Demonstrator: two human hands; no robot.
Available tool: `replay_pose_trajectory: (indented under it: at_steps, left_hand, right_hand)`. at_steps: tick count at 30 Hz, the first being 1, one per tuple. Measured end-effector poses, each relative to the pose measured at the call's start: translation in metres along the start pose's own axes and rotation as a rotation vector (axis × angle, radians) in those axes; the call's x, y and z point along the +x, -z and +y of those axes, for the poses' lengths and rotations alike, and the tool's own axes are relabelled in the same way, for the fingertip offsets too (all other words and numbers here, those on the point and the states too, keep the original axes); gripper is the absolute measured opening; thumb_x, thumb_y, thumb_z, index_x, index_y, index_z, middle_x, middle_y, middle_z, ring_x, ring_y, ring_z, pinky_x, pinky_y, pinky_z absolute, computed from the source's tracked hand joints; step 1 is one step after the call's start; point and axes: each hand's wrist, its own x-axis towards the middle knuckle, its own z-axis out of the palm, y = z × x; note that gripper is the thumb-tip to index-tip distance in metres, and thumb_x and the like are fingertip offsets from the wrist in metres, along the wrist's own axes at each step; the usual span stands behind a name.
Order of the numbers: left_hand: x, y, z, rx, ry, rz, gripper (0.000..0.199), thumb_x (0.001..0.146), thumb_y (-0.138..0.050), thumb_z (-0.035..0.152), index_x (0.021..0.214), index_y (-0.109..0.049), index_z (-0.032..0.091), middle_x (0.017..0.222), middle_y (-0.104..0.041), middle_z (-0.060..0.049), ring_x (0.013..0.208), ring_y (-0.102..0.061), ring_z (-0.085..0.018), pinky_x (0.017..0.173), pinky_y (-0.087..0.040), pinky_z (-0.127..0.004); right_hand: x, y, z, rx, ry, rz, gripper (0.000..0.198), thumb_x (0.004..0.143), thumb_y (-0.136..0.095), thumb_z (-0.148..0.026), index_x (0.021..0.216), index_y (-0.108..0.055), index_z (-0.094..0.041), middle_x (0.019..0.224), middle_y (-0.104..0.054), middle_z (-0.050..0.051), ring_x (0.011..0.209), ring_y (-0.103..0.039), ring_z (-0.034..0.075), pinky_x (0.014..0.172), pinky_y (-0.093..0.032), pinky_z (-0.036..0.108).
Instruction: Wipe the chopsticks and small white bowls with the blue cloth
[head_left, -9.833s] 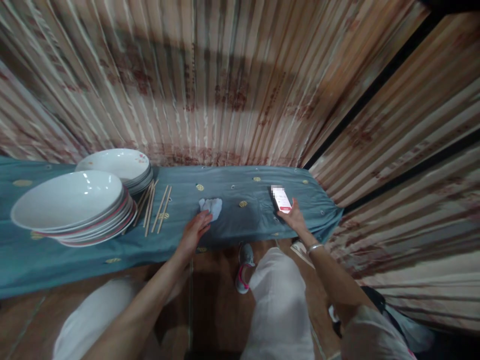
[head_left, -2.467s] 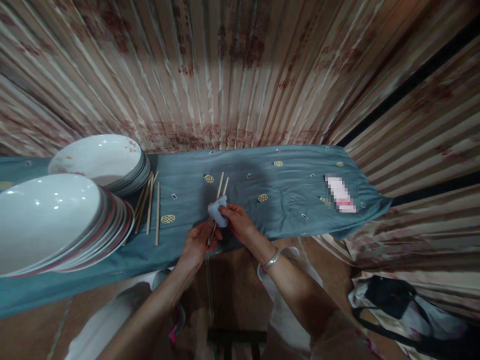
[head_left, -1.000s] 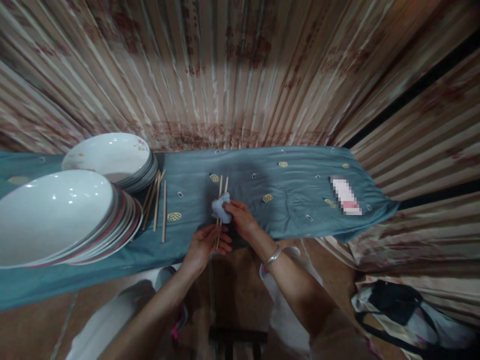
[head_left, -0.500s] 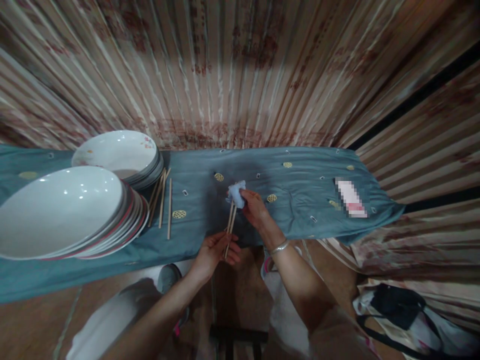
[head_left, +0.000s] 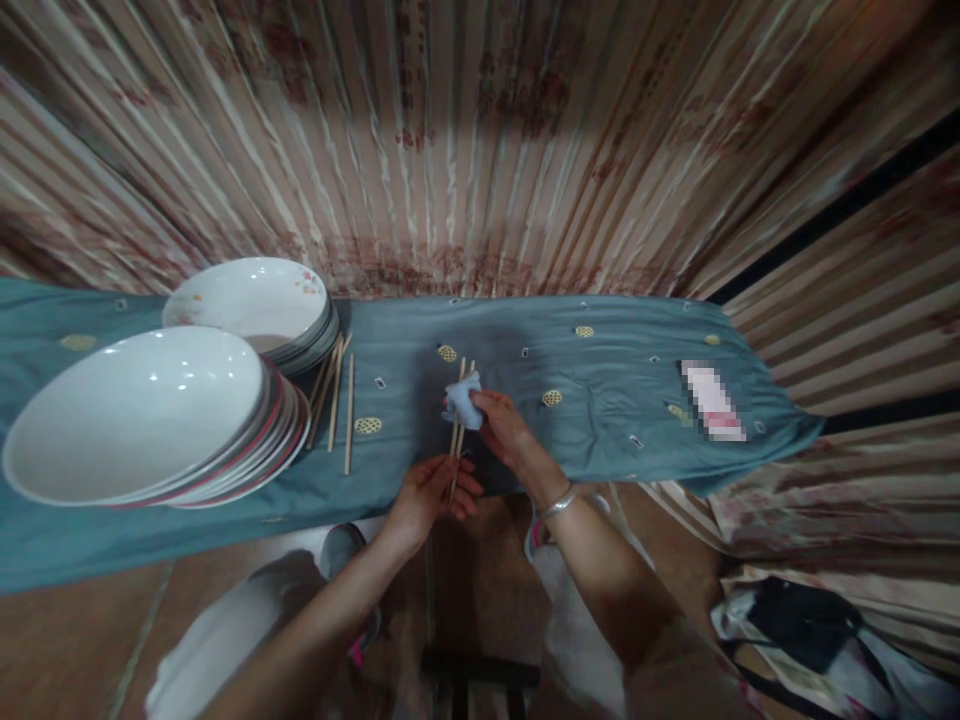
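Observation:
My left hand (head_left: pixel 433 492) grips a pair of wooden chopsticks (head_left: pixel 456 436) near their lower ends, the thumb and index finger pinched on them and the other fingers loosely curled. The chopsticks point away from me over the table's front edge. My right hand (head_left: pixel 501 422), with a silver bangle at the wrist, pinches a light blue cloth (head_left: pixel 463 400) wrapped around the upper part of the chopsticks. Their far tips show just above the cloth. Several more chopsticks (head_left: pixel 349 413) lie on the table to the left, beside the dishes.
A stack of large white plates (head_left: pixel 142 415) stands at the left front, with a stack of white bowls (head_left: pixel 251 305) behind it. A blurred pink-and-white item (head_left: pixel 712 400) lies at the right of the blue-green tablecloth (head_left: pixel 600 390). Pleated curtains (head_left: pixel 480 150) hang behind. A bag (head_left: pixel 810 625) sits lower right.
The cloth in my right hand has slid down the chopsticks toward my left hand, so the far tips now show. The view has shifted slightly.

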Motion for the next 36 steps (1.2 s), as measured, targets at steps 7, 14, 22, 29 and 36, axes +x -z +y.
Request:
replay_pose_trajectory:
  at_steps: [7,14,22,29,36]
  left_hand:
    - [0.003,0.004,0.008,-0.016,-0.070,0.071,0.048,0.064,-0.073,0.055,0.081,-0.061,0.011,0.062,-0.068,-0.004,0.045,-0.059,-0.012,0.042,-0.041,-0.021]
    - [0.005,0.005,0.009,-0.029,-0.096,0.101,0.044,0.067,-0.072,0.053,0.078,-0.060,0.012,0.059,-0.067,-0.003,0.044,-0.058,-0.011,0.042,-0.040,-0.020]
    - [-0.002,-0.002,0.004,-0.046,-0.061,0.040,0.046,0.068,-0.070,0.055,0.080,-0.060,0.013,0.060,-0.068,-0.004,0.044,-0.059,-0.011,0.043,-0.041,-0.021]
    - [-0.003,-0.006,-0.003,-0.037,-0.014,-0.006,0.045,0.068,-0.069,0.056,0.079,-0.058,0.014,0.060,-0.068,-0.005,0.043,-0.059,-0.012,0.043,-0.039,-0.022]
    - [-0.004,-0.012,-0.016,-0.031,0.020,-0.062,0.050,0.067,-0.068,0.061,0.080,-0.058,0.014,0.061,-0.069,-0.006,0.044,-0.059,-0.014,0.043,-0.040,-0.023]
  right_hand:
    - [-0.010,-0.005,0.011,-0.115,-0.103,-0.176,0.026,0.063,-0.075,-0.041,0.068,-0.069,-0.016,0.055,-0.064,-0.001,0.043,-0.049,0.008,0.042,-0.038,0.020]
    - [-0.009,-0.008,0.015,-0.147,-0.109,-0.203,0.029,0.064,-0.074,-0.044,0.065,-0.066,-0.017,0.048,-0.056,-0.003,0.040,-0.044,0.008,0.038,-0.030,0.020]
    - [0.003,-0.002,0.013,-0.090,-0.025,-0.099,0.023,0.060,-0.076,-0.037,0.070,-0.070,-0.017,0.064,-0.070,0.001,0.059,-0.061,0.013,0.062,-0.049,0.025]
    - [0.007,0.002,0.001,-0.071,0.039,-0.093,0.021,0.064,-0.073,-0.034,0.076,-0.073,-0.017,0.071,-0.073,0.003,0.073,-0.069,0.020,0.078,-0.055,0.036]
    - [0.011,0.008,-0.013,-0.037,0.064,-0.013,0.014,0.063,-0.070,-0.031,0.067,-0.068,-0.018,0.071,-0.074,0.005,0.090,-0.070,0.024,0.083,-0.055,0.036]
